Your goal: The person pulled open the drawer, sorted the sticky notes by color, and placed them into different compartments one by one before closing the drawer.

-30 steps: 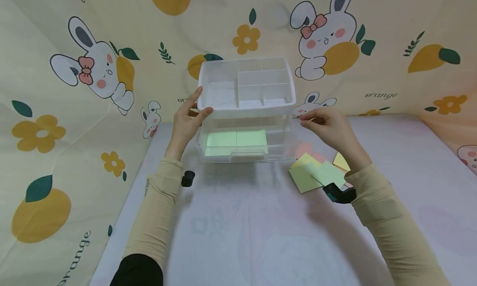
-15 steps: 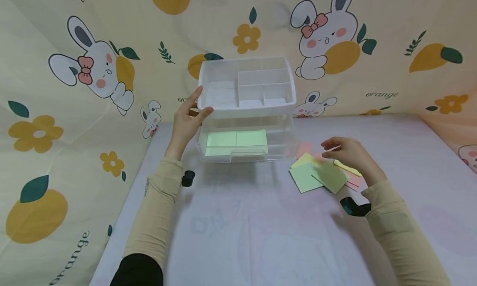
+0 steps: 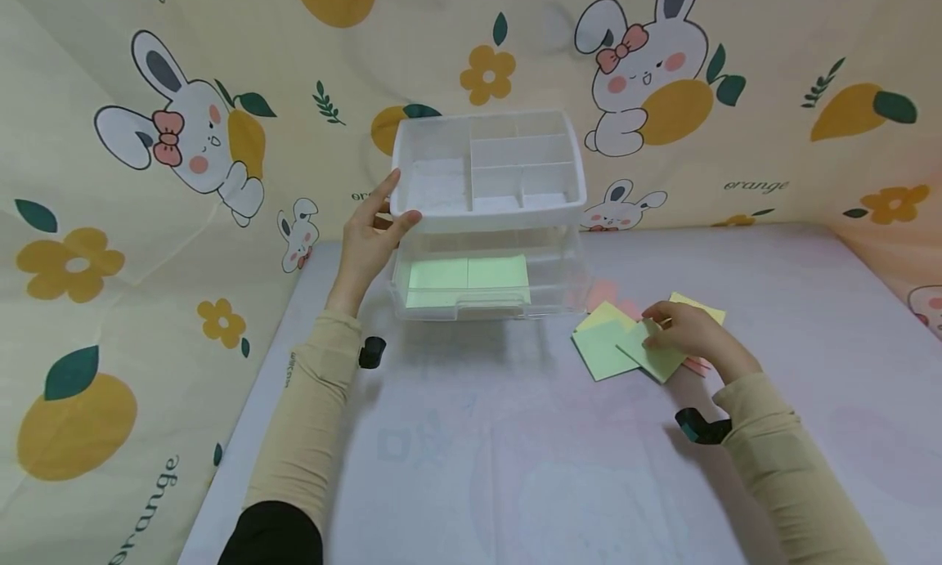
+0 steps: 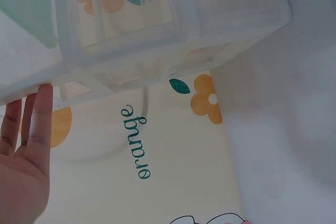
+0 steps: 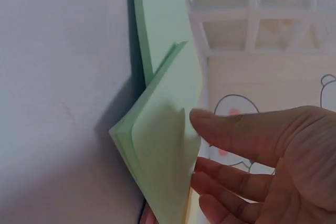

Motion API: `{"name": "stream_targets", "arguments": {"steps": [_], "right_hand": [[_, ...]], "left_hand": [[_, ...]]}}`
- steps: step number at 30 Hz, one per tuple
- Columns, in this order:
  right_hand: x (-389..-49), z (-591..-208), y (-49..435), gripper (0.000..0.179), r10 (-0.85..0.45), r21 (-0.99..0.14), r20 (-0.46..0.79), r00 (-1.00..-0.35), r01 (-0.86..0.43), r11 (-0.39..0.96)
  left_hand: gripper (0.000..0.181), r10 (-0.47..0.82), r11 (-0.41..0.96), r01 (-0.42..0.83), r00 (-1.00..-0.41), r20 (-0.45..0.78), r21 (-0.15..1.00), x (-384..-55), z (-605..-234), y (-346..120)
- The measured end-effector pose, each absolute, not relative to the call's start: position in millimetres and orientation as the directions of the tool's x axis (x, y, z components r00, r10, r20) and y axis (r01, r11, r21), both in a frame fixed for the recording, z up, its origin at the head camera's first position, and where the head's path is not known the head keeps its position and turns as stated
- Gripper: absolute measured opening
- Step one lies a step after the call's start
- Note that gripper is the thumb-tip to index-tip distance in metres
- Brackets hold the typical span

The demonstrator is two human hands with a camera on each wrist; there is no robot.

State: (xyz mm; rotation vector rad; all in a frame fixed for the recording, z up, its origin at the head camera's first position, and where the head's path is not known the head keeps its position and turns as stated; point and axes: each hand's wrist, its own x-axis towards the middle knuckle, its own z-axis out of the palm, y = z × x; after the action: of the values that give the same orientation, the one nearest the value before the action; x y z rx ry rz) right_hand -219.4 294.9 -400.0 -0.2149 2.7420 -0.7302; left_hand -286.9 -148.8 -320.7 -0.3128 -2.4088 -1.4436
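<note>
My left hand [image 3: 365, 246] grips the left side of a clear plastic drawer organizer [image 3: 489, 220], thumb at its front. In the left wrist view the fingers [image 4: 39, 124] press against its frame. Behind the transparent drawer front [image 3: 557, 299] lie two light green sticky note pads [image 3: 437, 280]. My right hand [image 3: 695, 336] is at a green sticky note pad [image 3: 658, 359] on a loose pile right of the organizer. In the right wrist view its thumb [image 5: 210, 121] touches the pad near an edge, the other fingers apart from the thumb.
Around the right hand lie another green pad [image 3: 607, 352], yellow pads [image 3: 699, 305] and pink pads [image 3: 603, 293], partly overlapping. The organizer's white top tray [image 3: 489, 168] has several compartments. A rabbit-and-orange patterned cloth [image 3: 294, 164] stands behind and left of the white table [image 3: 478, 467].
My right hand has moved from beside the organizer right and down to the pile, its thumb now at the green pad. A yellow pad has shifted. The left hand stays put.
</note>
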Motion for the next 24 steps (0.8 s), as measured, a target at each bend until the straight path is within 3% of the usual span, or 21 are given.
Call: {"name": "stream_targets", "arguments": {"steps": [13, 24], "right_hand": [[-215.9, -408.3, 293.9, 0.057, -0.219, -0.513, -0.187, -0.958, -0.095, 0.853], [-210.8, -395.7, 305.7, 0.036, -0.148, -0.51, -0.121, -0.982, -0.067, 0.858]], "left_hand": [[0.064, 0.024, 0.47, 0.35, -0.923, 0.384, 0.811, -285.3, -320.3, -149.2], [0.064, 0.024, 0.461, 0.353, -0.922, 0.386, 0.814, -286.0, -321.6, -149.8]]}}
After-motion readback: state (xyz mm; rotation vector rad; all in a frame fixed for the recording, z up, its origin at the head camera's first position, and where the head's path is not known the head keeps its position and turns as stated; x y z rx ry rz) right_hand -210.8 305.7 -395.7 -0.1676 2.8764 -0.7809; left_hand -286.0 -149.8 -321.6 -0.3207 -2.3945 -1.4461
